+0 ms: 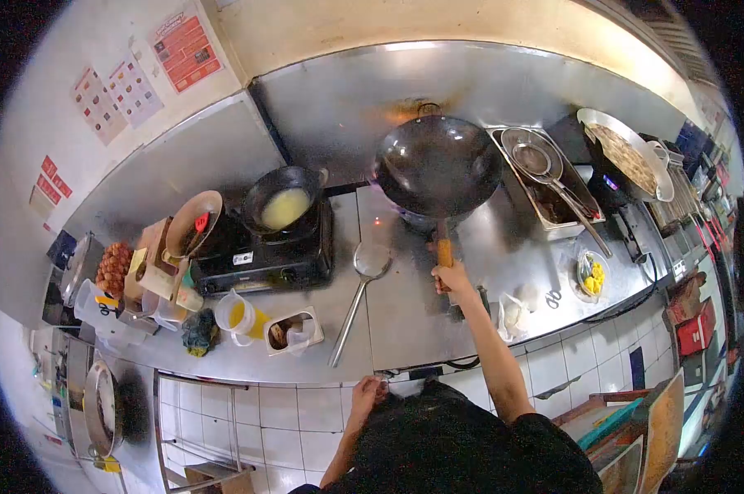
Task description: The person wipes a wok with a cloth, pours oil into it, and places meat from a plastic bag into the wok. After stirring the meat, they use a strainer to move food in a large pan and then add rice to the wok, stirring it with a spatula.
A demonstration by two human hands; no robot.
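My right hand (449, 278) is closed around the wooden handle of a large dark wok (438, 163). The wok sits over a burner set in the steel counter, and its inside looks dark and shiny. At the front edge of the counter, my left hand (368, 394) has its fingers curled in. What it grips, if anything, is too small to make out. A long-handled steel ladle (372, 260) lies on the counter to the left of the wok.
On the left, a black gas stove (261, 259) bears a small wok (285, 204) with pale liquid. A jug of yellow liquid (238, 317) and a steel container (294, 331) stand nearby. Right are strainers (531, 156) on a steel tray (563, 233) and a wide pan (627, 152).
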